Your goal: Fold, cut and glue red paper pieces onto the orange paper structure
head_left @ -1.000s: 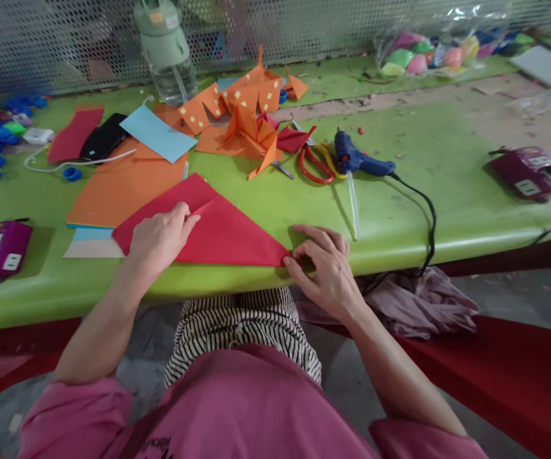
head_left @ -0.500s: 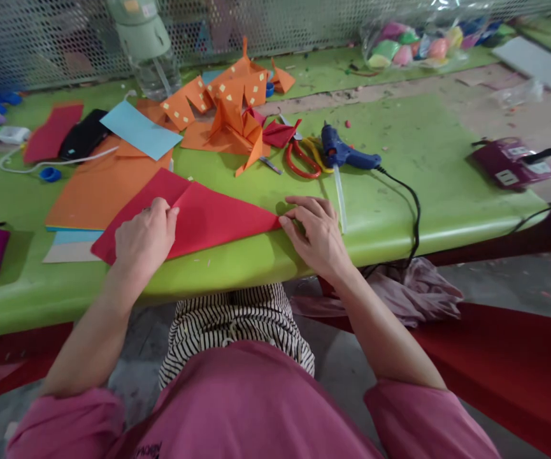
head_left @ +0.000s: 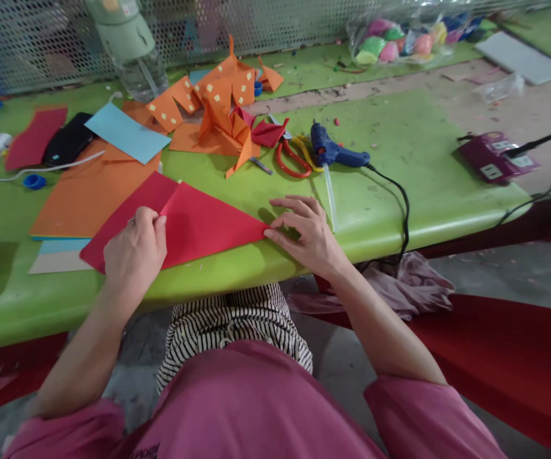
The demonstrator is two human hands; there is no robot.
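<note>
A folded sheet of red paper (head_left: pixel 208 223) lies along the front of the green table, its right end narrowing to a point. My left hand (head_left: pixel 136 248) is closed over the sheet's left part, thumb and bent fingers pinching a folded edge. At the pointed tip, my right hand (head_left: pixel 304 236) grips the corner between thumb and forefinger, its other fingers spread. Under and behind the red sheet is a stack of orange paper (head_left: pixel 74 197), with light blue and pale sheets beneath it.
Behind my hands lie orange folded paper pieces (head_left: pixel 222 124), red-handled scissors (head_left: pixel 294 162) and a blue glue gun (head_left: pixel 335 150) with a trailing cord. A water bottle (head_left: pixel 132 57) stands at the back. A purple power box (head_left: pixel 497 159) sits at right. The green table's edge (head_left: pixel 237 268) is close to me.
The whole view has shifted, so table items appear further left. My left hand has moved slightly along the red paper's fold; my right hand stays at the tip.
</note>
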